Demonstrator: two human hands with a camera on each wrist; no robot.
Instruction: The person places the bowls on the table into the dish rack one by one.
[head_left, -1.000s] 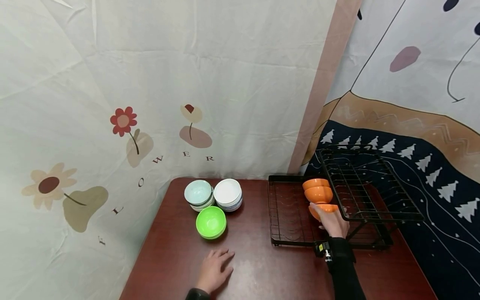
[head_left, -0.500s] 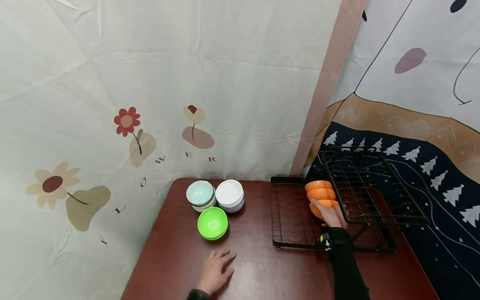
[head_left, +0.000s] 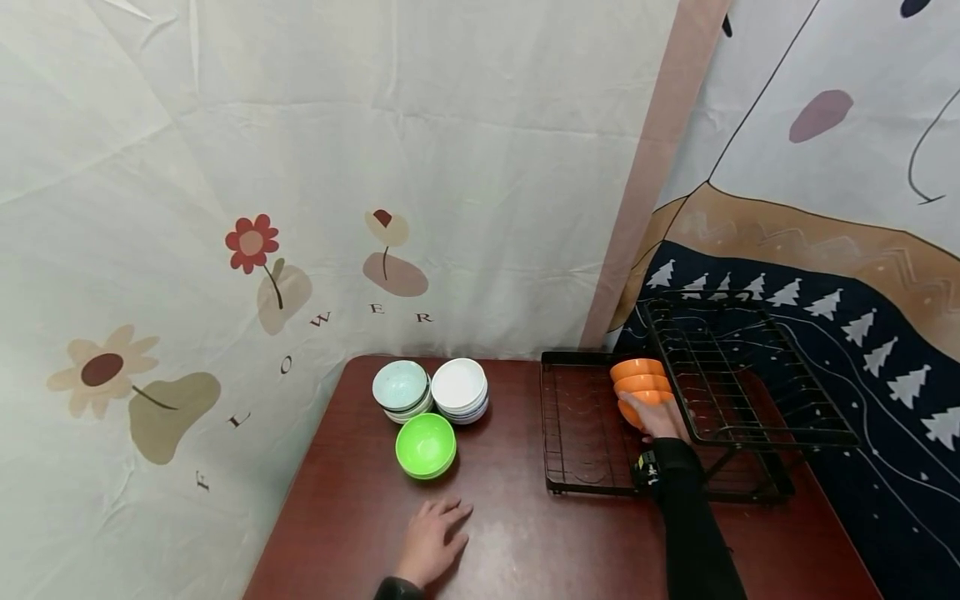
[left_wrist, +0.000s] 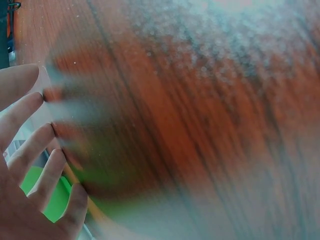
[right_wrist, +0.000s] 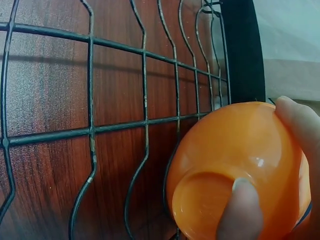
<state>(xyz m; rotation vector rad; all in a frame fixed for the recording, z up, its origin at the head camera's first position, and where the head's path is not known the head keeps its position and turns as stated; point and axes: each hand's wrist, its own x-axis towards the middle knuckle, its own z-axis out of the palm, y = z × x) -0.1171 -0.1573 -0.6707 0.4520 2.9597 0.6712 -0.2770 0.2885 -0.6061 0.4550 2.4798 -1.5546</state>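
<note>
My right hand (head_left: 662,417) grips the nearest of three orange bowls, which stand on edge in a row on the lower tier of a black wire dish rack (head_left: 592,487). In the right wrist view this orange bowl (right_wrist: 235,135) lies on its side, its foot facing the camera. A thumb presses at the foot while fingers reach over the rim. The two other orange bowls (head_left: 636,367) sit close behind it. My left hand (head_left: 429,543) rests on the table, fingers spread and holding nothing. Just beyond it is a bright green bowl (head_left: 424,446).
A pale blue bowl (head_left: 397,385) tops one stack at the back of the table, and a white bowl (head_left: 457,383) tops another beside it. The rack's upper tier (head_left: 750,439) overhangs on the right, close to my right hand. Printed cloth hangs behind.
My right hand has pushed the nearest orange bowl back toward the other two, and the gap between them has closed. My left hand stays on the table.
</note>
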